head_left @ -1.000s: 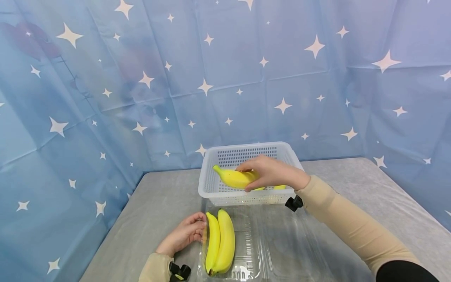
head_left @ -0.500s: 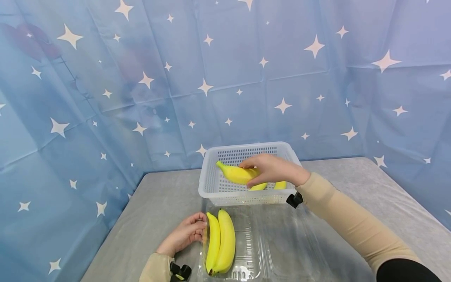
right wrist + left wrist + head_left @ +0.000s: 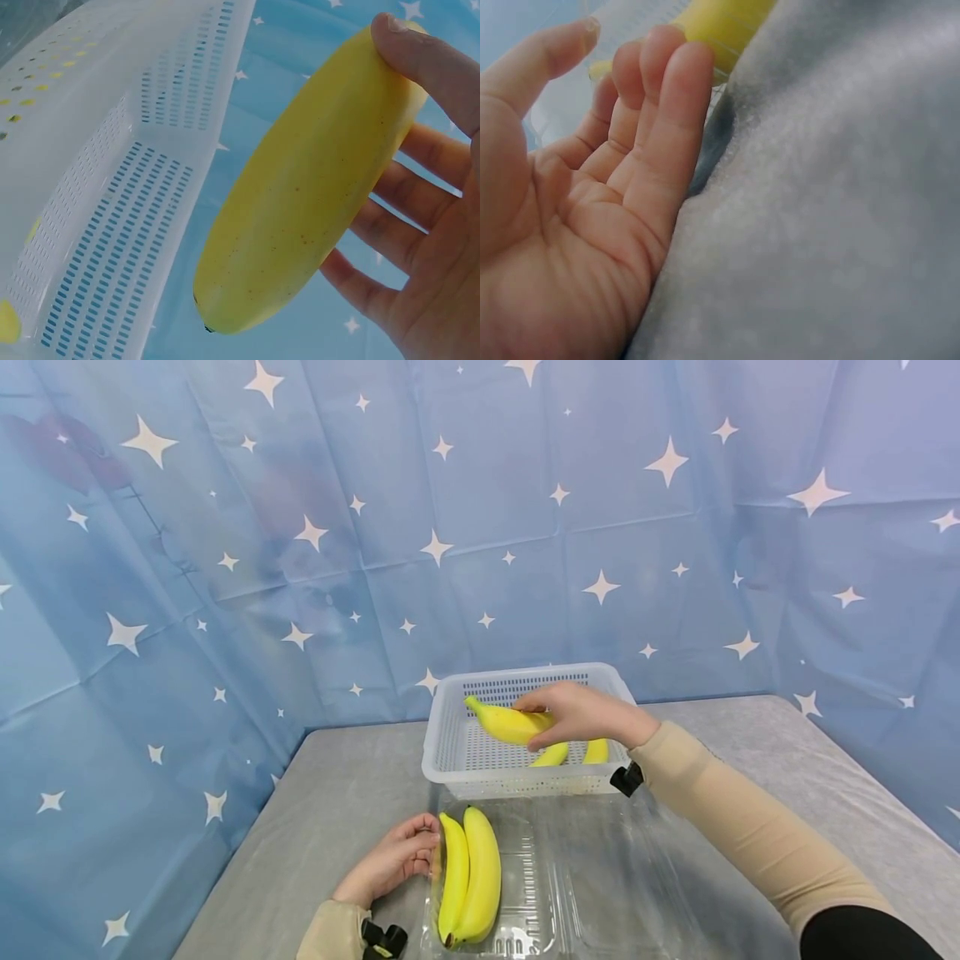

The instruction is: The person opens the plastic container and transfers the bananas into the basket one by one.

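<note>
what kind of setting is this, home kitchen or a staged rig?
Most likely a staged recording setup, not a kitchen: a blue star-printed cloth backdrop wraps a grey cloth-covered table, which bears only a white perforated plastic basket, a clear plastic clamshell tray and yellow bananas.

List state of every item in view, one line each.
Right hand: grips a banana, lifted above the basket.
Left hand: open, fingers at the clear tray's edge.
Basket: upright, two bananas inside.
Clear tray: lid open, two bananas in left half.
</note>
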The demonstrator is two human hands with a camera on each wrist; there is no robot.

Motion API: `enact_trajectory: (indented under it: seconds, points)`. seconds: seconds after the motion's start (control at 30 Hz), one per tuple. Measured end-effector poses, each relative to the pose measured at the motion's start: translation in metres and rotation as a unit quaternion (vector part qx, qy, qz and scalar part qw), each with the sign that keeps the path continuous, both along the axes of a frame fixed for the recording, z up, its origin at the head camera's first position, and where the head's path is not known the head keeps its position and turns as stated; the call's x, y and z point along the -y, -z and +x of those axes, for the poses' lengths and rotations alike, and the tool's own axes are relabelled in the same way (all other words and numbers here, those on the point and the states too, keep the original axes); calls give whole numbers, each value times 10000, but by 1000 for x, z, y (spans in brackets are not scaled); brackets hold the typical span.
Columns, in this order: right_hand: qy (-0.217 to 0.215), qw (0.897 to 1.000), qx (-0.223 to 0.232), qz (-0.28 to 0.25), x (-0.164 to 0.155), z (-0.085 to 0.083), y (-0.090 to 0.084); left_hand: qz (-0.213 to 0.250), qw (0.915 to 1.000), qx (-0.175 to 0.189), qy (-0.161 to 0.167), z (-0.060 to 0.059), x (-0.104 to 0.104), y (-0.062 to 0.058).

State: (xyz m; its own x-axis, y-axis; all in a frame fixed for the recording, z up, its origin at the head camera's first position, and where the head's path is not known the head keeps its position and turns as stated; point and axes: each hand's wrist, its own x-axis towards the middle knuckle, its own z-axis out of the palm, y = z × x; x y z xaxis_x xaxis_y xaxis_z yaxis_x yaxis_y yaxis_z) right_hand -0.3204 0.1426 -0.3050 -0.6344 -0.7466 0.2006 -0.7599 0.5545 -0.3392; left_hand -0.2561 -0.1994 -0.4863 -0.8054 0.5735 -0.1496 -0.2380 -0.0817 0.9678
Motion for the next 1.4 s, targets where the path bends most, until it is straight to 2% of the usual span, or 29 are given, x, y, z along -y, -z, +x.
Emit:
enact_trajectory:
  seconds: [0.2, 0.97, 1.4]
  points:
    - [132, 9998, 130, -34, -2, -2, 0, -28, 10000, 8, -19, 0, 0, 0]
    - [222, 9996, 157, 10, -3, -10, 5, -69, 10000, -48, 16, 2, 0, -2]
    - [420, 9979, 488, 19, -5, -28, 12, -30, 10000, -9, 16, 0, 0, -1]
